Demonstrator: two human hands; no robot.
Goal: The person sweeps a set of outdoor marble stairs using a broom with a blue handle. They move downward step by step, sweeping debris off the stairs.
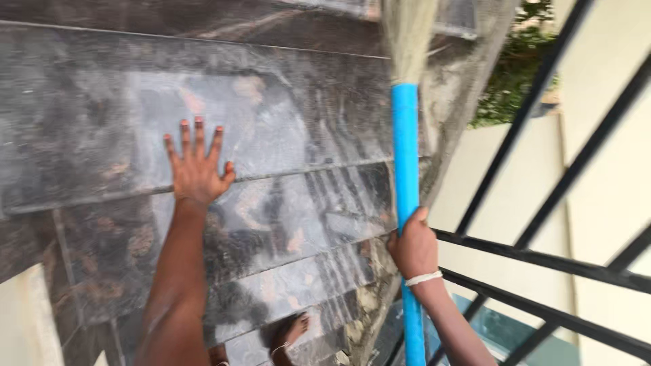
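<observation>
Dark polished stone steps (pixel 285 224) beside black railing (pixel 542 257); left hand (pixel 196 169) spread flat, right hand (pixel 413 247) gripping blue broom handle (pixel 405 156).

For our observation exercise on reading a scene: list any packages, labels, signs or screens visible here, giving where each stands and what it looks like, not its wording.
None are in view: no package, label, sign or screen.
What shows instead: dark polished stone steps, a broom with a blue handle gripped by the right hand, the left hand spread flat on a step, and a black metal railing.
</observation>
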